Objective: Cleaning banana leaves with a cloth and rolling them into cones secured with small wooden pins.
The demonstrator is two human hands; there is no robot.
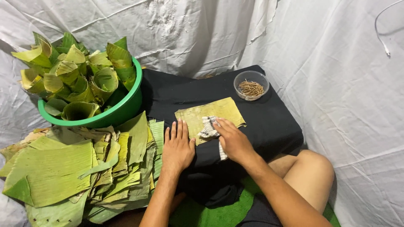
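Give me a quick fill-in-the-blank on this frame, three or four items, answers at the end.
1. The rolled leaf cones sit in a round basin coloured ____.
2. The right hand presses a striped cloth onto a single flat ____ on the black cover.
3. The small clear bowl holds thin brown ____.
4. The left hand lies flat, between the single leaf and the ____ of flat leaves.

Missing words: green; leaf; sticks; pile

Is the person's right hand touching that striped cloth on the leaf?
Touching. The head view shows the right hand pressing its fingers onto the striped cloth, which lies on the flat leaf, with no gap between them.
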